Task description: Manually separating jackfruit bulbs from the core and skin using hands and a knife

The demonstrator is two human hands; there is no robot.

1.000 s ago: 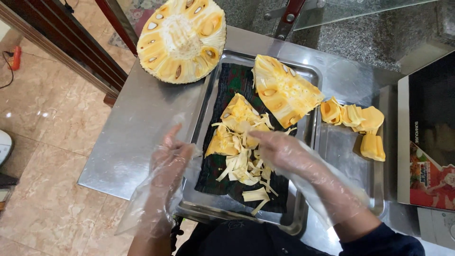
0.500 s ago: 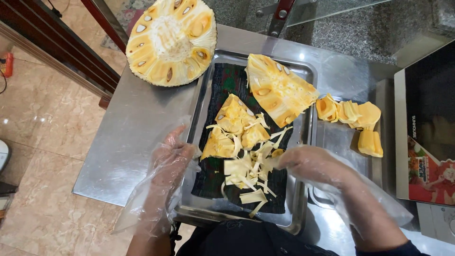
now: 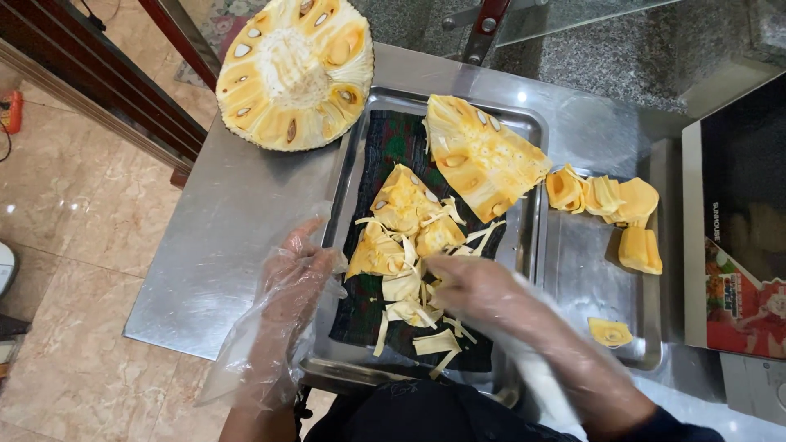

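Both my hands wear loose clear plastic gloves. My left hand lies flat with fingers apart on the left rim of a steel tray lined with a dark cloth. My right hand is blurred and reaches into a heap of yellow jackfruit pieces and pale strips on the cloth. Its fingertips touch the strips, and I cannot tell whether they grip any. A large jackfruit wedge lies at the tray's far right corner.
A halved jackfruit sits cut side up at the far left of the steel table. A second tray on the right holds yellow pods and a single pod. A printed box stands at the right edge.
My right hand swung right over the second tray, then came back left to the heap. A single pod now shows in the right tray. My left hand stayed on the rim.
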